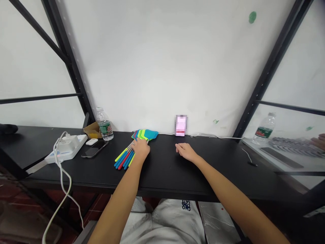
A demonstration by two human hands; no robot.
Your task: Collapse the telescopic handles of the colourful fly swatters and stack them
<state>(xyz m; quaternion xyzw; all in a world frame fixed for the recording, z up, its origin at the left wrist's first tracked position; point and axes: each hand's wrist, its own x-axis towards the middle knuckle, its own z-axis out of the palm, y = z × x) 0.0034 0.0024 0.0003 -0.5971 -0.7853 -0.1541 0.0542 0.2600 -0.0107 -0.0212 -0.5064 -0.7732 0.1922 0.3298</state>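
A fanned bunch of fly swatters (pixel 124 159) lies on the black table, with flat blue, green, yellow and red heads toward the wall and coloured handles toward me. My left hand (pixel 141 148) is over their thin metal shafts, just below the heads, its fingers curled on them and partly hidden. To the right, my right hand (pixel 186 151) rests at the tabletop with its fingers curled into a loose fist, nothing visible in it. Behind it a phone (pixel 180 125) with a lit, blurred screen leans upright against the wall.
On the left are a water bottle (pixel 104 124), a cardboard box (pixel 91 130), a white case (pixel 91 142), a dark phone (pixel 95 149) and a power strip (pixel 67 149) with dangling cables. A short black-tipped cable (pixel 251 163) lies right. Another bottle (pixel 264 128) stands beyond the rack post.
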